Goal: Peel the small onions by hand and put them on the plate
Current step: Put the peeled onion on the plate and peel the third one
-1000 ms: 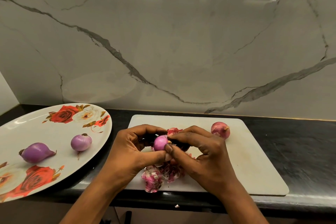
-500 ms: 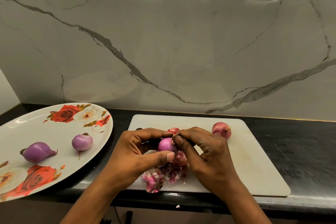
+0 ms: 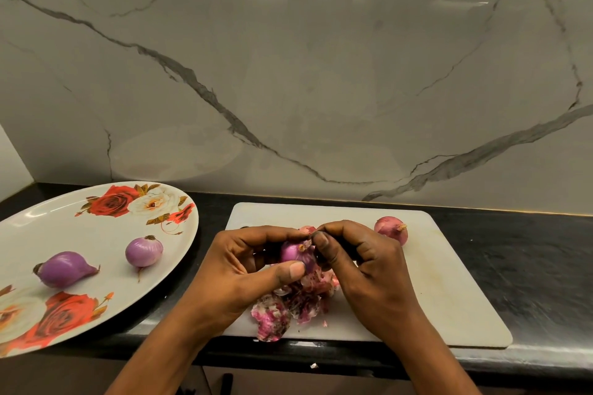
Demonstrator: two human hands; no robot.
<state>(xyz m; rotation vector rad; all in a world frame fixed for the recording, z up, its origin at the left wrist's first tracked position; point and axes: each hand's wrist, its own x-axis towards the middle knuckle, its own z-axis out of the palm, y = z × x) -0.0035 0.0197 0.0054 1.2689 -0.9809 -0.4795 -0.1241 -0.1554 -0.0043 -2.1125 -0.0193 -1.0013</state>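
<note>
Black counter: plate with two onions, held onion, unpeeled onion.

The wall across the upper frame looks like polished, grey-veined marble, glossy enough to mirror lights. The desk is dark stone with a sheen along its front edge. The cutting board, lower centre, looks like matt white plastic. The plate, lower left, is glossy. The long onion, round onion and half-peeled onion are smooth and satiny. The skins look dry and papery.
</note>
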